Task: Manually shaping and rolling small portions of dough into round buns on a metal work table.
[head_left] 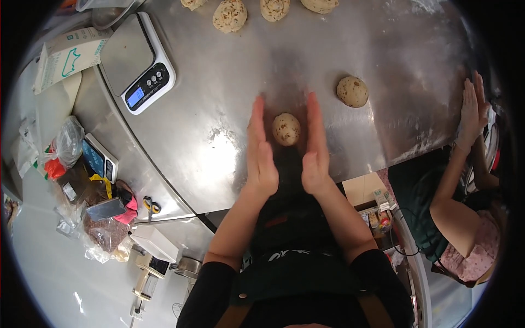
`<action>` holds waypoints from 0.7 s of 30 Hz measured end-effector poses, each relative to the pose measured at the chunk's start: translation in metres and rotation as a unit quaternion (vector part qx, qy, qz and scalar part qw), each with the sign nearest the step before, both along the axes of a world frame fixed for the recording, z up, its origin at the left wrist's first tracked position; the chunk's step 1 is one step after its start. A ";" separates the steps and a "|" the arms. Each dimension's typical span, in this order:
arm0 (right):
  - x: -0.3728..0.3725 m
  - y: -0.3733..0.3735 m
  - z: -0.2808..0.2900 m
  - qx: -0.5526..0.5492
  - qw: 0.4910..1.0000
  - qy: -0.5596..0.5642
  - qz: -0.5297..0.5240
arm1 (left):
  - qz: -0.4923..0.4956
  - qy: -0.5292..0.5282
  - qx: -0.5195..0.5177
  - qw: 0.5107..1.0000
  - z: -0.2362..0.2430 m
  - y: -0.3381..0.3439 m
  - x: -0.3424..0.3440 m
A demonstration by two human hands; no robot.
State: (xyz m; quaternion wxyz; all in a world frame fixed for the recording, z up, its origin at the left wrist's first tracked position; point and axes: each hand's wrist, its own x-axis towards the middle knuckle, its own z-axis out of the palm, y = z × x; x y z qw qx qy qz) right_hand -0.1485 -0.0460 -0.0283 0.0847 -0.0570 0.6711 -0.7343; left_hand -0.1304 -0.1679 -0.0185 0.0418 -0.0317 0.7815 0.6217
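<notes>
A round dough ball (286,129) with brown bits in it rests on the steel table (229,71) in front of me. My left hand (261,150) stands on edge at its left side, fingers stretched out and pointing away from me. On the other side, my right hand (315,147) is held the same way, palm facing the ball. A small gap shows between the dough and each palm, so neither hand appears to grip it. Farther right lies a second dough ball (353,91), apart from my hands.
Several larger dough pieces (229,16) sit along the far edge. A white digital scale (143,65) stands at left beside a printed carton (71,57). Scissors (151,206) and plastic bags (68,141) lie at lower left. At right, a co-worker's hands (471,112) are raised near the table.
</notes>
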 end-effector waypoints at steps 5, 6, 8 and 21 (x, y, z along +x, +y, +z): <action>-0.025 -0.006 -0.001 0.024 0.999 0.000 0.043 | 0.048 -0.024 0.036 0.998 -0.002 0.017 0.021; -0.020 -0.003 -0.004 0.024 0.999 0.000 0.041 | 0.041 -0.022 0.005 0.999 -0.003 0.012 0.024; -0.003 0.002 -0.009 0.016 0.996 0.084 -0.003 | 0.034 -0.017 -0.025 0.999 -0.004 0.006 0.017; -0.007 -0.006 -0.005 0.027 0.999 0.021 0.038 | -0.014 -0.039 -0.012 0.999 -0.001 0.015 0.007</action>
